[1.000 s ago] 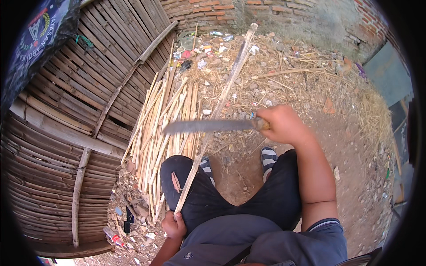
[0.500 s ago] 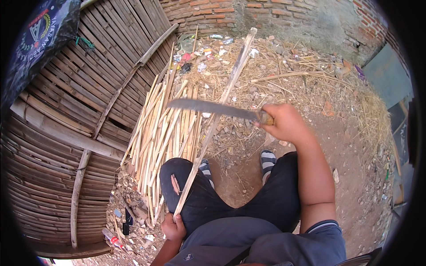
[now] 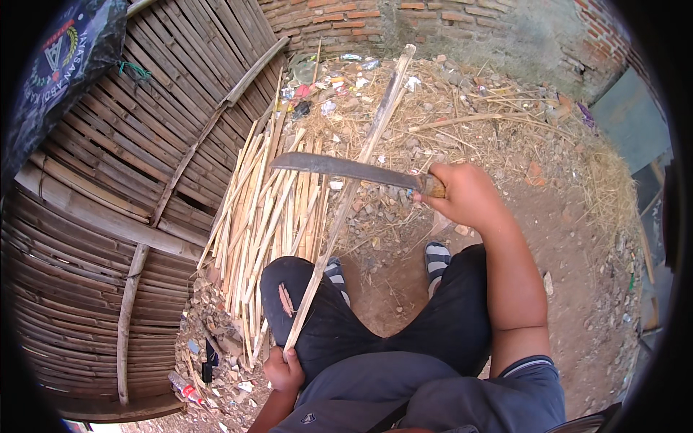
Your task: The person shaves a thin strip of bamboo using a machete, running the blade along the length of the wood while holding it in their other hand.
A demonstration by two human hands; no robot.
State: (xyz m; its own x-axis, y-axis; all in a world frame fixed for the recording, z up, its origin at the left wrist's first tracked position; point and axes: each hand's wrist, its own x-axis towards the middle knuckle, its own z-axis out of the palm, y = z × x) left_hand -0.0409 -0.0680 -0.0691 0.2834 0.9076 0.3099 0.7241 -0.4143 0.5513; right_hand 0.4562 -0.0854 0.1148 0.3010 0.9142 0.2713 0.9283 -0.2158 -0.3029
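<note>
My right hand (image 3: 465, 195) grips the wooden handle of a long machete (image 3: 346, 170), its dark blade pointing left and crossing over a long bamboo strip (image 3: 361, 155). My left hand (image 3: 283, 369) holds the near end of that strip beside my left knee. The strip runs up and away across my left thigh toward the brick wall. A pile of split bamboo strips (image 3: 267, 209) lies just left of the blade on the ground.
A woven bamboo wall panel (image 3: 123, 187) fills the left side. A brick wall (image 3: 346, 18) stands at the far end. Dry straw, stones and litter (image 3: 469, 101) cover the dirt ground. My striped-socked feet (image 3: 435, 258) rest on bare dirt.
My right hand has raised the machete, and the blade has swung up and tilted so its tip sits higher and farther away. The left hand keeps the strip in place.
</note>
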